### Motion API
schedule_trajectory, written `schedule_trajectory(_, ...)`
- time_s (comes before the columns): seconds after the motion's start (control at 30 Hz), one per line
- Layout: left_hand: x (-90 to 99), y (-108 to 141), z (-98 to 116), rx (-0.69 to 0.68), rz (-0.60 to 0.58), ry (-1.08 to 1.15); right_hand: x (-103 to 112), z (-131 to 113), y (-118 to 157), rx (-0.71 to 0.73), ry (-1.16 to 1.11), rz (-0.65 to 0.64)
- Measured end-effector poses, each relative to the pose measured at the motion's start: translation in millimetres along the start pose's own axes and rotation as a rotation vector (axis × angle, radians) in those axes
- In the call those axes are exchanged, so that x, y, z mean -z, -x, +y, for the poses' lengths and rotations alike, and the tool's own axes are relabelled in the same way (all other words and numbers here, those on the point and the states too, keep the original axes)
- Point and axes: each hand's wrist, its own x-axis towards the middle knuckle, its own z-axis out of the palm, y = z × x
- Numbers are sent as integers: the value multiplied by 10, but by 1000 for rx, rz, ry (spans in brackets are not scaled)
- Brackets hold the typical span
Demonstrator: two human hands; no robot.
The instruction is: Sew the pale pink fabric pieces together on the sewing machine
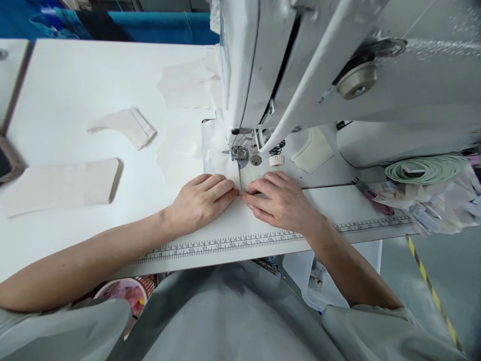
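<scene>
Fingers (pixel 230 186) pinched on white fabric (pixel 221 159)

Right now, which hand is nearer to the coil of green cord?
The person's right. The right hand lies between the green cord and the left hand, which is farther off to the left.

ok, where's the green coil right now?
Head view, far right: the green coil sits among the pale scraps, just right of the snips and well right of the right hand.
</scene>
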Motion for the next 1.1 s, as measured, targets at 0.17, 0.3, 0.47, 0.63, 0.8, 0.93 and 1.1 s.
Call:
schedule_trajectory(0.17,-8,11,3,7,-17,12,19,37,15,-50,-83,17)
schedule_trajectory(0.3,-1,7,1,-6,-24,-26,8,43,22,-68,-89,36)
schedule_trajectory(0.47,13,-3,5,-19,-16,-36,13,34,9,-40,-47,41)
schedule_trajectory(0.63,15,-6,14,-8,-27,-27,21,22,-1,-4,11,21)
schedule_trajectory(0.8,32,-15,39,-10,-25,-23,24,-5,-11,36,72,15)
schedule_trajectory(0.93,60,-22,82,1,-43,-23,30,-26,-18,47,68,13)
schedule_trajectory(1.1,84,-35,141,21,-68,-23,21,-33,-15,34,54,2)
